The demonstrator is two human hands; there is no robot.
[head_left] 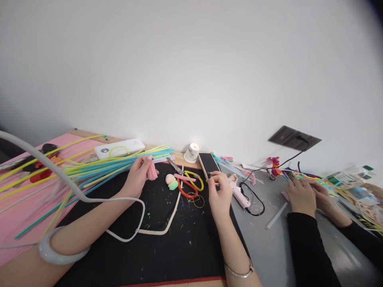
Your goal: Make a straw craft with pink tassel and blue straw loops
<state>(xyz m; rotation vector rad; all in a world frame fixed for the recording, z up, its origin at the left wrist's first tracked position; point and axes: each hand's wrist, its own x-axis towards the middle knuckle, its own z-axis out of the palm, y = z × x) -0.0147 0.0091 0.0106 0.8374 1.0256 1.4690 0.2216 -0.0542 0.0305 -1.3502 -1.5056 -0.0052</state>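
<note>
My left hand (137, 178) is closed on a pink fuzzy bundle (152, 170), raised a little over the black mat (179, 255). My right hand (220, 192) has its fingertips pinched together near the lower end of a phone (208, 163); what they hold is too small to make out. Between the hands lie pliers (191, 184) with red and yellow handles. Left of their handles is a small cream and green fuzzy piece (171, 181). A lit candle in a white cup (191, 153) stands behind them, by the wall.
Pipe cleaners (104, 169) in several colours spread across the left side. A white cable (66, 179) loops over my left forearm. On the right are a pink glue gun (240, 196) with a black cord, a wall socket (295, 138) and another person's hands (302, 197) working among coloured stems.
</note>
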